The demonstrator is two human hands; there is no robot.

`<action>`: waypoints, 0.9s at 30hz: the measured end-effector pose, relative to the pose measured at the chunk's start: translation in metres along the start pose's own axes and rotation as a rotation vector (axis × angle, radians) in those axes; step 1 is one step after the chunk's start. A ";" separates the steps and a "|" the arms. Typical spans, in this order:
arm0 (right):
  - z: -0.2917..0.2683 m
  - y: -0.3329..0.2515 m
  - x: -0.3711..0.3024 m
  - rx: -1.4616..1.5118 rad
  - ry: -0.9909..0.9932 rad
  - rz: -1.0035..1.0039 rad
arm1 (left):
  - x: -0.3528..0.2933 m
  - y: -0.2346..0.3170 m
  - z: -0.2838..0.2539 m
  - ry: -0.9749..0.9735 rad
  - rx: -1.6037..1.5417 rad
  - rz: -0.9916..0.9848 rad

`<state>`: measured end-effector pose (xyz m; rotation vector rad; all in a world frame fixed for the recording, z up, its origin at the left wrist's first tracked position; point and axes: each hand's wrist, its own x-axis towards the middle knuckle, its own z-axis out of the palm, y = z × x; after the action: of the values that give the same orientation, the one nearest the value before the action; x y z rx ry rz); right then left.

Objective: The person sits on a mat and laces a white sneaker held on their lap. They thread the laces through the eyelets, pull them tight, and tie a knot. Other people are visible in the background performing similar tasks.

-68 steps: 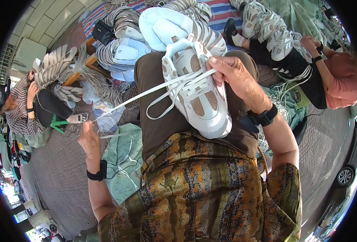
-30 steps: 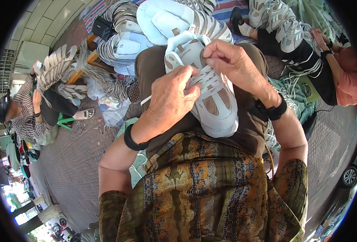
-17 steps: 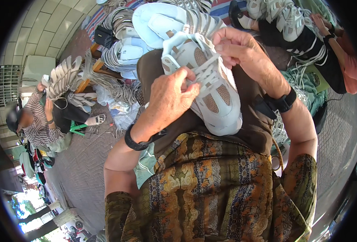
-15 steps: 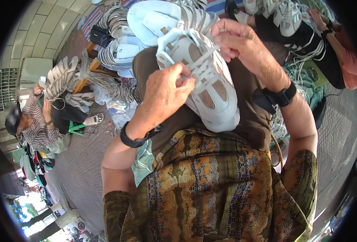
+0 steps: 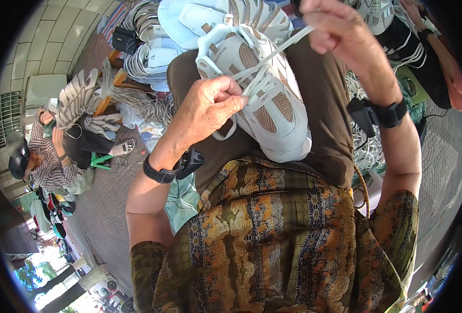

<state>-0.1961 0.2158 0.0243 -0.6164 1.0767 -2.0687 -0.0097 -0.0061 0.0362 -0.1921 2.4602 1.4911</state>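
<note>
On my lap lies a white and beige sneaker upper [image 5: 278,125], its toe toward me. A pale shoelace [image 5: 280,48] runs through its eyelets and stretches up to my right hand [image 5: 340,31], which pinches the lace end, raised above and to the right of the shoe. Beside the lacing my left hand [image 5: 210,107] has thumb and index finger pressed together at the crossed laces, closed on the lace there. A lace loop hangs below my left fingers. Both wrists carry black straps.
Stacked shoe uppers [image 5: 155,57] and pale insole-shaped pieces lie beyond my knees. Bundles of laces [image 5: 137,96] hang left; more laces [image 5: 366,141] pile at right. A co-worker [image 5: 48,151] holding uppers sits left, and another person's arm [image 5: 445,68] shows upper right.
My right hand has swung up and to the right, drawing the lace out into a long taut line. My left hand has shifted slightly left, staying at the lacing.
</note>
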 end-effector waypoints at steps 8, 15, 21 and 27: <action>-0.124 -0.072 -0.015 -0.214 0.303 -0.228 | -0.019 -0.005 -0.007 -0.014 -0.161 -0.023; -0.290 -0.077 -0.060 -0.612 0.614 -0.105 | -0.009 -0.028 -0.001 0.031 -0.390 0.085; -0.183 -0.028 -0.031 -1.445 0.496 0.061 | -0.018 -0.025 0.002 0.091 -0.349 0.053; -0.006 0.028 -0.033 -1.412 -0.066 -0.460 | -0.026 -0.027 0.003 0.206 -0.330 0.095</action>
<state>-0.1686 0.2331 -0.0049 -1.6717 2.4651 -1.2601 0.0221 -0.0164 0.0189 -0.3084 2.3853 2.0057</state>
